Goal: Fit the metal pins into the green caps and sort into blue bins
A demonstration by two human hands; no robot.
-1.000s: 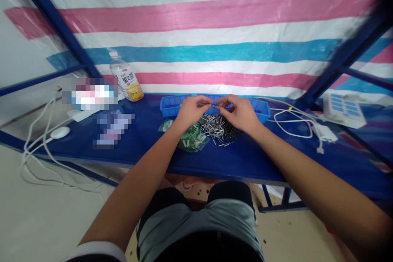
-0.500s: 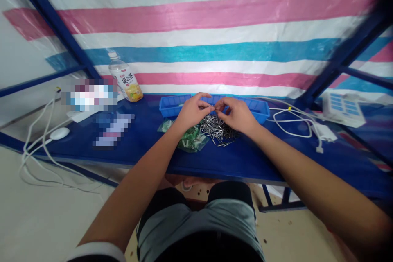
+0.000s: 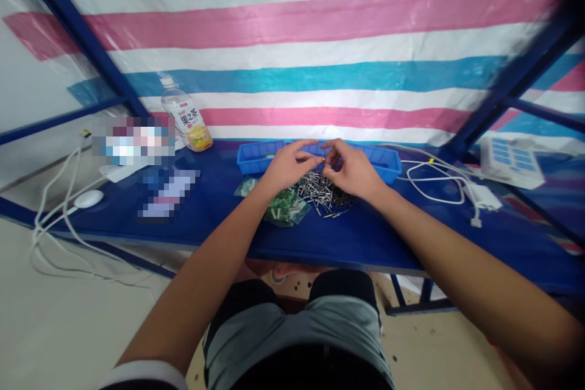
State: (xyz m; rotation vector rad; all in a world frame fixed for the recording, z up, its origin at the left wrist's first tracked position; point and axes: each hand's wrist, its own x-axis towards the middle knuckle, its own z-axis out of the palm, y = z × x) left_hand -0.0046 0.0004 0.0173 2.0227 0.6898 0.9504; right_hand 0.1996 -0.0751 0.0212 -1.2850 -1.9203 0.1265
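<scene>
Over a heap of thin metal pins (image 3: 322,194), my two hands meet fingertip to fingertip. My right hand (image 3: 350,169) pinches a tiny, shiny piece, seemingly one of these pins, between thumb and fingers. My left hand (image 3: 287,166) has its thumb and fingers drawn together against the same spot, but what lies in them is too small to make out. Behind the hands runs a long blue plastic tray (image 3: 254,162), partly covered by them. Under my left wrist lies a clear green plastic bag (image 3: 287,210) with small pale pieces in it.
A drink bottle (image 3: 188,119) stands at the back left of the blue table (image 3: 219,213). Left of it are blurred-out items, a white mouse-like object (image 3: 88,198) and cables. White cables, an adapter (image 3: 485,197) and a power strip (image 3: 512,161) lie on the right.
My right hand has curled its fingers more and turned slightly upward at the fingertips. My left fingertips have shifted slightly right. The heap, bag and tray look the same.
</scene>
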